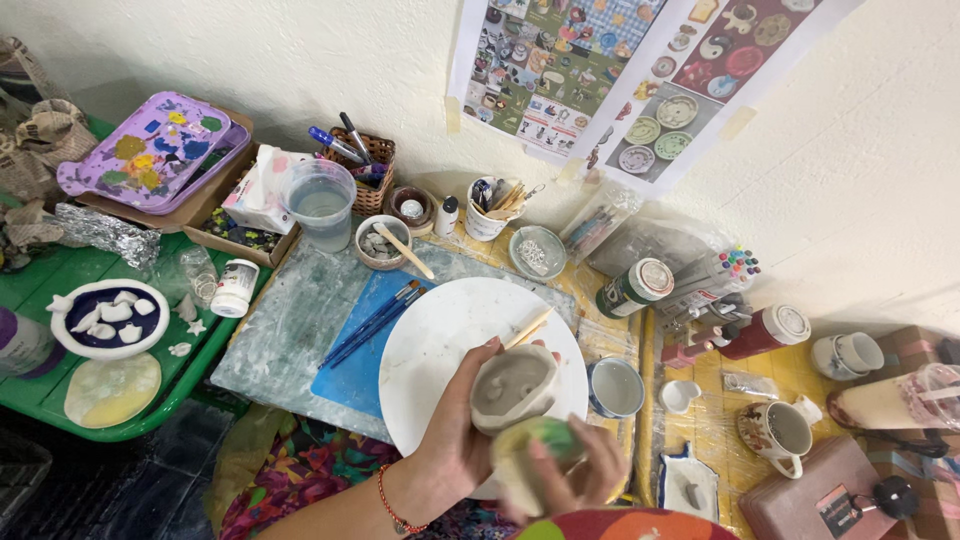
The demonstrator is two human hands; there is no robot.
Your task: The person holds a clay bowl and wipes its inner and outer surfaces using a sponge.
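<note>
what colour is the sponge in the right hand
Green and yellowish, a bit blurred; the sponge shows in the head view, pressed by the right hand against the grey clay piece.

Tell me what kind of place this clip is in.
Likely a pottery or ceramics craft studio: the left hand holds an unfired grey clay cup over a white turntable, with paintbrushes and a purple paint palette nearby.

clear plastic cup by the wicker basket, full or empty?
Partly full: the clear plastic cup holds cloudy water up to roughly two-thirds of its height.
</note>
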